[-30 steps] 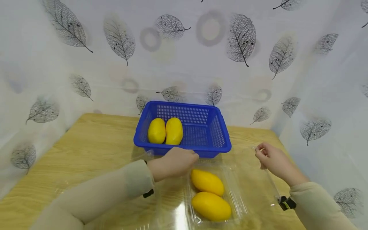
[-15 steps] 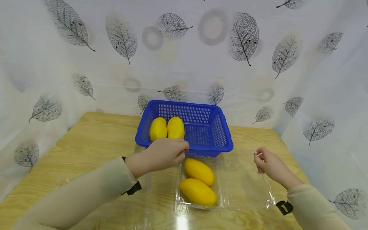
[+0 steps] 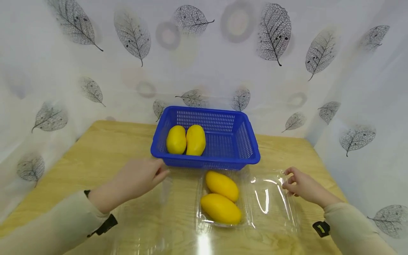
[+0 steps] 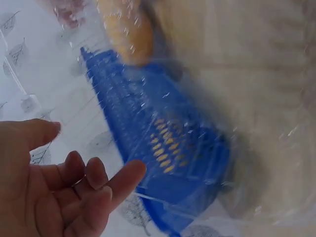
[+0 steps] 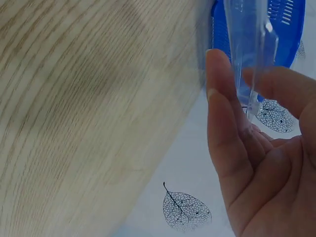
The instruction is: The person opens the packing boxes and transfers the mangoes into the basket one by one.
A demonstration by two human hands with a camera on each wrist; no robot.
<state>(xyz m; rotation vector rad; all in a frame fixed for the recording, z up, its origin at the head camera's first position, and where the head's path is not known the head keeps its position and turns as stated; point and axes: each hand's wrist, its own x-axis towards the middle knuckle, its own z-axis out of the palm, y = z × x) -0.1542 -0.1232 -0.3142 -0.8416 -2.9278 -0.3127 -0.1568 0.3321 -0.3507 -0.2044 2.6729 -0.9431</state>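
Note:
Two yellow mangoes, the rear one and the front one, lie side by side in the base of a clear plastic clamshell box. To the right spreads its unfolded clear lid. My right hand is at the lid's outer edge, thumb and fingers parted on either side of it; the right wrist view shows the clear edge between them. My left hand hovers left of the box with loosely bent fingers and holds nothing.
Behind the box stands a blue basket with two more mangoes, one beside the other, in its left half. Another clear plastic container lies at front left, partly under my left arm. A leaf-print curtain surrounds the wooden table.
My left hand has moved left, away from the box with the mangoes. The thumb and fingers of my right hand have parted at the lid's edge. The box has shifted slightly left and back.

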